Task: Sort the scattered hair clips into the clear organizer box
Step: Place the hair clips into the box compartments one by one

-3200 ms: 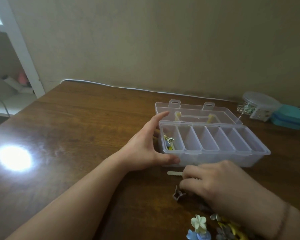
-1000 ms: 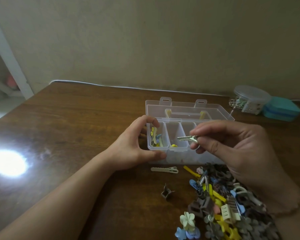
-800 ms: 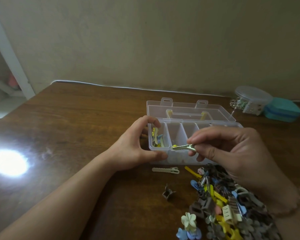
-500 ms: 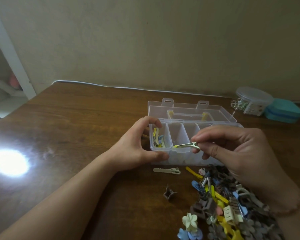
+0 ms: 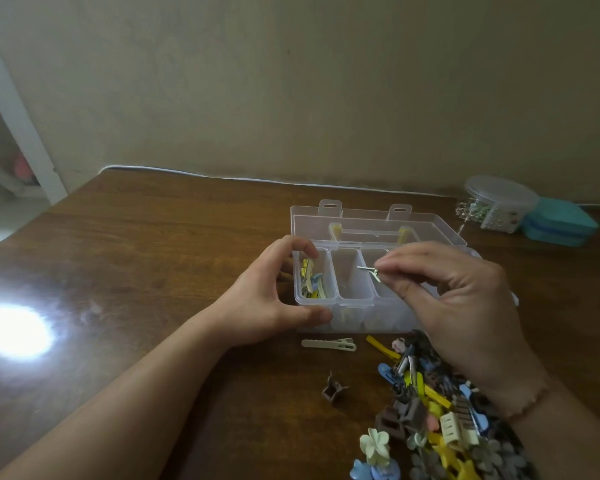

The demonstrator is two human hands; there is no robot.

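Observation:
A clear organizer box lies open on the wooden table, its lid folded back. My left hand grips the box's left end, thumb on the front wall and fingers on the far corner. The leftmost compartment holds several yellow and blue clips. My right hand hovers over the middle compartments and pinches a small silver clip. A pile of mixed hair clips lies in front of the box on the right, partly hidden under my right wrist.
A cream clip and a small brown claw clip lie loose in front of the box. A round clear container and a teal case stand at the back right. A bright light glare marks the table's left.
My right hand picked a silver clip from the pile and brought it over the box. It has since lifted slightly and shifted right over the middle compartments. My left hand has kept its grip.

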